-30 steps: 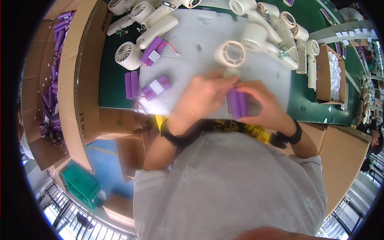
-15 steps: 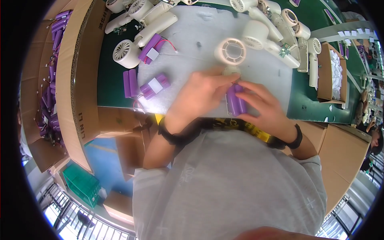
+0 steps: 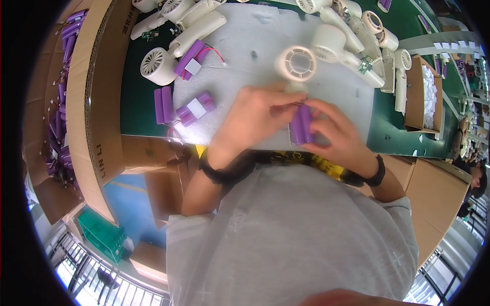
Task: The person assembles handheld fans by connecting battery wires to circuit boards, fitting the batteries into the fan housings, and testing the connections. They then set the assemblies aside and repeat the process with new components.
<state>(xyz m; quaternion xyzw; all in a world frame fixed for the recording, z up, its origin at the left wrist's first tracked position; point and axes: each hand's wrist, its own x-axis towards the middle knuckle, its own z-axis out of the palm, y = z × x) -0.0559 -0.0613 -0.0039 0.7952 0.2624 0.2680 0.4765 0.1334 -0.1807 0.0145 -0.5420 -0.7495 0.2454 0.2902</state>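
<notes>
A white handheld fan [image 3: 296, 64] lies on the pale mat in front of me, its round head away from me and its handle towards me. Over the handle sits a purple battery pack [image 3: 300, 126] of two cylindrical cells. My right hand [image 3: 341, 133] is closed around the pack's right side, with its index fingertip at the upper end. At that same end, the fingertips of my left hand [image 3: 250, 118] are pinched together. Whatever is between them is too small and blurred to make out, and they partly cover the handle's upper part.
Purple battery packs [image 3: 196, 108] with wires lie on the left of the mat [image 3: 245, 46]. White fan bodies [image 3: 199, 33] are piled at far left and far right. A cardboard box of batteries [image 3: 97, 102] stands left; a small carton [image 3: 414, 97] with white pieces sits right.
The view has shifted slightly. Both hands stay at the upper end of the battery pack, and the right fingers have moved a little on it.
</notes>
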